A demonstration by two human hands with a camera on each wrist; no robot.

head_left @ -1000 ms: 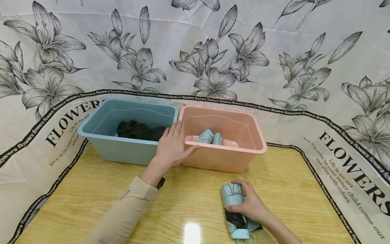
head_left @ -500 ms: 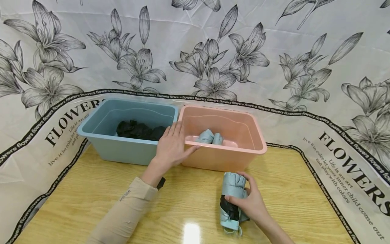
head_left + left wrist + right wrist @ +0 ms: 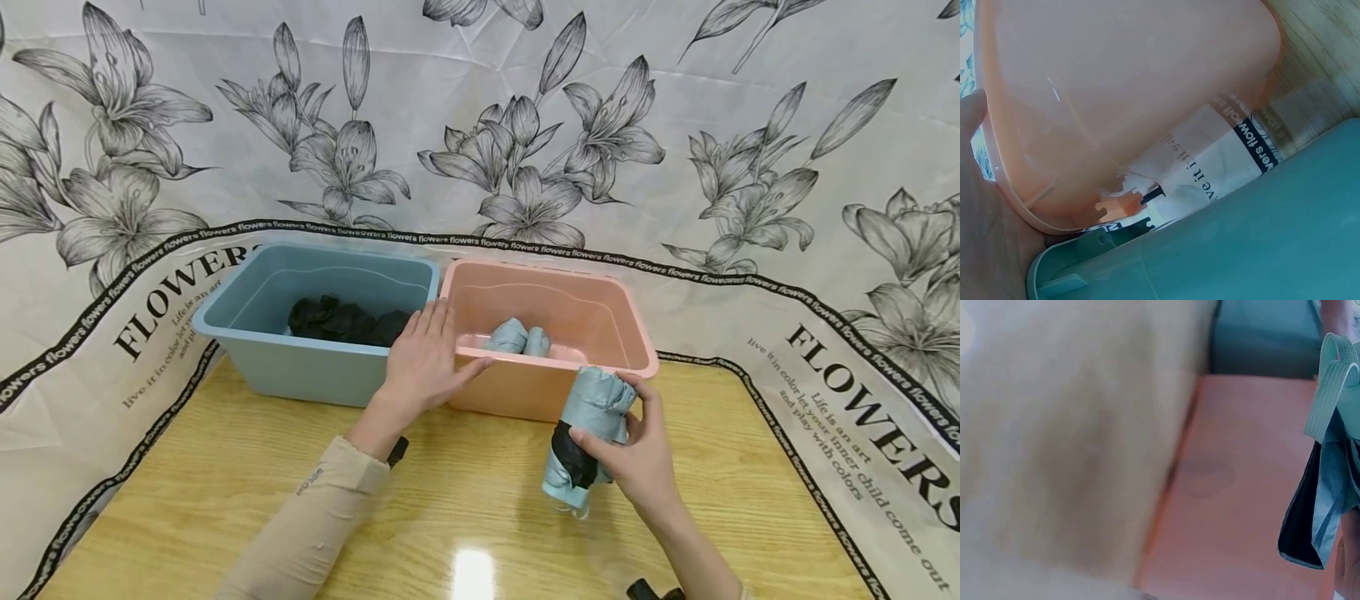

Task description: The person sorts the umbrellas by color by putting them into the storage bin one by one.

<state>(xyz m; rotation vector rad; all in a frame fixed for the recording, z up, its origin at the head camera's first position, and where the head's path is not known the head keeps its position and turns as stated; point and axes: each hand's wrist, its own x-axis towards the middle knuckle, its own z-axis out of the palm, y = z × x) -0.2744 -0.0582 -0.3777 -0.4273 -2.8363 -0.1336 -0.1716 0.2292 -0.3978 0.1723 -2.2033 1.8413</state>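
In the head view my right hand [image 3: 641,450] grips a folded compact umbrella [image 3: 600,404], light blue with a black patch. It is tilted in the air before the pink bin [image 3: 517,392], its top end overlapping the front rim. A wrist strap [image 3: 1329,394] and loose fabric flaps show in the right wrist view. My left hand [image 3: 423,362] rests with straight fingers where the rims of the blue bin [image 3: 315,367] and pink bin meet. Inside the pink bin lie light blue fabric bundles [image 3: 508,335]; the blue bin holds dark bundles [image 3: 345,322]. Their lower parts are hidden.
Both bins stand side by side at the back of a wooden table [image 3: 465,483]. Behind them hangs a white cloth [image 3: 480,117] printed with flowers and lettering, which also borders the table's sides.
My right hand has raised the umbrella off the table and carried it forward to the pink bin's front rim. My left hand has stayed in place.
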